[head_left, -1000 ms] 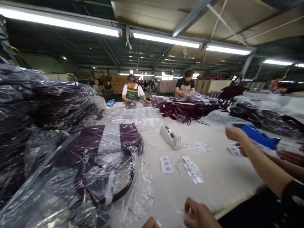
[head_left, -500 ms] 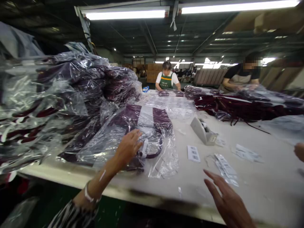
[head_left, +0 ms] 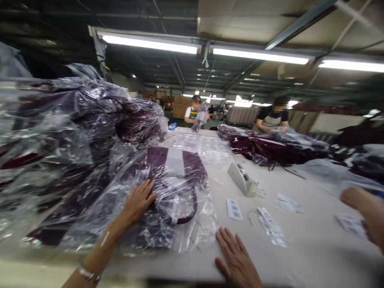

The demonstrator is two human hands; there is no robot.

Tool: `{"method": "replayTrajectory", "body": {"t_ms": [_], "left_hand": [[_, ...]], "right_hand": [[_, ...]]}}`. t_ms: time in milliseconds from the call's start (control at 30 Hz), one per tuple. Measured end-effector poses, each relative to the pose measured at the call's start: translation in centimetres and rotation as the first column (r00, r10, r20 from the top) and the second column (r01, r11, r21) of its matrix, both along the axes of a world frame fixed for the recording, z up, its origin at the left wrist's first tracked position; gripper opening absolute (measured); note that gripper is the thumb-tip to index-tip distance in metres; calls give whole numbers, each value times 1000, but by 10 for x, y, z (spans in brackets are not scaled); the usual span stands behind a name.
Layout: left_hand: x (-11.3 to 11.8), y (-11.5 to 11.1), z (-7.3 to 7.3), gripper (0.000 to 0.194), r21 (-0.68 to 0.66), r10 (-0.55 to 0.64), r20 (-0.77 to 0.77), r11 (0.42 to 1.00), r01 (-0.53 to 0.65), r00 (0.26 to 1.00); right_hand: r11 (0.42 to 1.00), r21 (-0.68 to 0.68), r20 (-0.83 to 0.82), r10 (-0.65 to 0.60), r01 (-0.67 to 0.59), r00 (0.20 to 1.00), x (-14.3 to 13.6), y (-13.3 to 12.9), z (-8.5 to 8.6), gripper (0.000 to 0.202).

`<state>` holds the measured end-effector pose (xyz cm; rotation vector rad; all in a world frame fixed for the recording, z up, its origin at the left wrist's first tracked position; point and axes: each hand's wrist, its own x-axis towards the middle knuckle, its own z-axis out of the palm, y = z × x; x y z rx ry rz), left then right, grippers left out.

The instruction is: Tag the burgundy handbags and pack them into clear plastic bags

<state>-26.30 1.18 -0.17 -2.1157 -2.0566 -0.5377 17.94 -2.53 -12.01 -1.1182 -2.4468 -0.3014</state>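
Note:
A maroon bag in a clear plastic sleeve (head_left: 160, 164) lies flat on the table before me, a pale band across its upper part and a curved dark handle showing lower down. My left hand (head_left: 137, 202) rests on the plastic at its left side, fingers stretched out. Just off the sleeve's lower right corner, my right hand (head_left: 237, 256) lies flat on the tabletop with its fingers spread; nothing is in it. A sheet of barcode stickers (head_left: 234, 209) and a strip of white tags (head_left: 271, 226) lie beyond my right hand.
Plastic-wrapped maroon goods (head_left: 99, 116) are piled high at left. A grey tape dispenser (head_left: 243, 179) stands right of centre, before a dark red heap (head_left: 264, 148). Another person's hand (head_left: 364, 216) reaches in at right. Two co-workers stand across the table (head_left: 312, 248).
My left hand has slid left over the plastic. My right hand has come left and down onto the table beside the sleeve. The far co-worker has lifted a wrapped item.

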Motion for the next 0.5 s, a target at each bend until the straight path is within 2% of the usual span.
{"method": "replayTrajectory", "body": {"t_ms": [100,267,333,400,500], "left_hand": [[-10,6,-10,53,16,2,-28,1000,-1,1000],[-28,14,-28,46,65,-124,-179,988,137,976],[-32,15,-33,45,102,-142,-208,981,166,968],[-34,14,-36,45,159,-149,-205,970,183,967],[-37,12,-41,42,222,-172,-175,952,209,969]], "right_hand": [[1000,5,39,17,-18,999,-3,1,8,73],[999,-42,-44,-3,1,999,-4,5,11,70],[987,-159,-77,-5,-7,997,-2,6,19,62],[945,-328,-105,-41,4,994,0,5,33,53],[861,-504,-199,-190,66,962,-3,6,61,51]]}}
